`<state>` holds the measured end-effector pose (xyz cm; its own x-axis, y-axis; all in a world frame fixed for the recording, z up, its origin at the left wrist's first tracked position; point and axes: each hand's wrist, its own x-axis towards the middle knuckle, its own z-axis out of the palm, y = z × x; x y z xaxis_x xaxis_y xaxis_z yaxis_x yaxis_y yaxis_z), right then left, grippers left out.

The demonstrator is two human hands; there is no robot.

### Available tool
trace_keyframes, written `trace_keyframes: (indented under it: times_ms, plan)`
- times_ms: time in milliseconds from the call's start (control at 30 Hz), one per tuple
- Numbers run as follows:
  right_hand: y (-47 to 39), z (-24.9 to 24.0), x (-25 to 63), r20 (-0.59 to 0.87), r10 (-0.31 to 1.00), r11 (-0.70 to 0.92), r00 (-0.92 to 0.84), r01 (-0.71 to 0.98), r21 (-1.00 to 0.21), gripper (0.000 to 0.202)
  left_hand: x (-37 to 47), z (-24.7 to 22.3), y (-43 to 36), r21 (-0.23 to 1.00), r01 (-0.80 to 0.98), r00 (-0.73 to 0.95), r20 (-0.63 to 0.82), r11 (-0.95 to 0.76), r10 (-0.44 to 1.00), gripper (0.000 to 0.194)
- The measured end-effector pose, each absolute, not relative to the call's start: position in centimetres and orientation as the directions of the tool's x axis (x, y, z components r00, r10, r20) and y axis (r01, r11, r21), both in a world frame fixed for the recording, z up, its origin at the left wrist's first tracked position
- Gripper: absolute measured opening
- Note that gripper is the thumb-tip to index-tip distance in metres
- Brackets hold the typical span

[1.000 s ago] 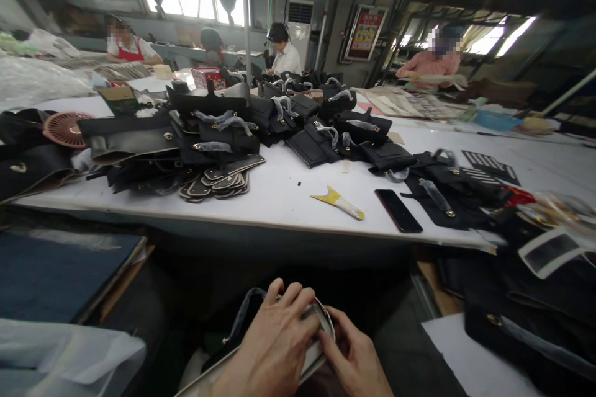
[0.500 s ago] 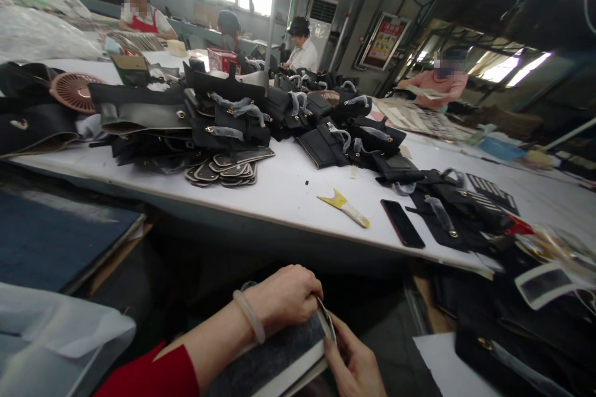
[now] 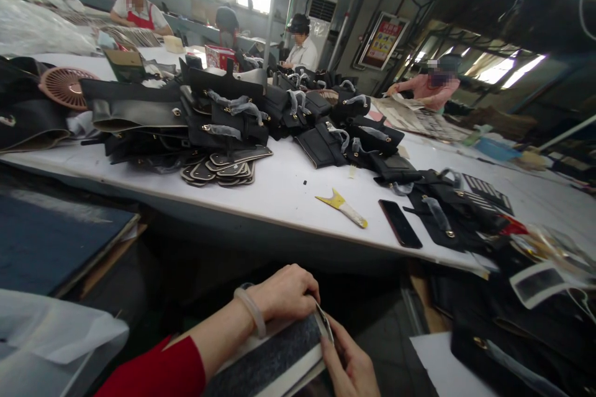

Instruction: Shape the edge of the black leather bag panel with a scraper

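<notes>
Low in the view, over my lap, is a dark bag piece with pale bands along its edge. My left hand, a pale bangle at its wrist, is closed over the top corner of this piece, its fingertips mostly hidden. My right hand pinches the layered edge at the same corner, thumb on the near face and fingers behind. The lower part of the piece runs out of the picture. On the table beyond lie a yellow-and-white forked tool and a black phone.
Black handbags with wrapped handles are heaped along the white table. A stack of dark rounded pieces lies near its edge. More bags are close on my right, a blue-topped board on my left. Several people work farther back.
Both hands keep hold of the bag piece; its dark face is tilted more into view. At the back right, the person in pink has leaned lower over the table.
</notes>
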<state>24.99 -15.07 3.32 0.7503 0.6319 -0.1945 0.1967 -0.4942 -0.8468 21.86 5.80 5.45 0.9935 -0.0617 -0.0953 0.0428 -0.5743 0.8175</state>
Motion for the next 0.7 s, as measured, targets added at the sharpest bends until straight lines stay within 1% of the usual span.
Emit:
trace_keyframes:
  times_ms: [133,233,533,700]
  plan:
    - [-15.4,2.9,25.2,-0.23,0.649,-0.509,0.725,0.19,-0.839,0.069,22.5,5.3,5.7,0.836,0.102,0.988,-0.15,-0.539,-0.045,0.031]
    - [-15.6,2.7,25.4,-0.236,0.67,-0.521,0.704,0.22,-0.824,0.068,22.9,4.9,5.8,0.848,0.124,0.983,-0.176,-0.516,-0.053,0.032]
    - [-15.6,2.1,25.4,-0.149,0.696,-0.478,0.702,0.3,-0.825,0.061,22.7,4.4,5.9,0.875,0.169,0.973,-0.221,-0.453,-0.065,0.031]
    - [-16.0,1.2,25.0,-0.151,0.649,-0.545,0.745,0.317,-0.776,0.073,22.5,5.0,6.0,0.877,0.2,0.964,-0.257,-0.436,-0.075,0.031]
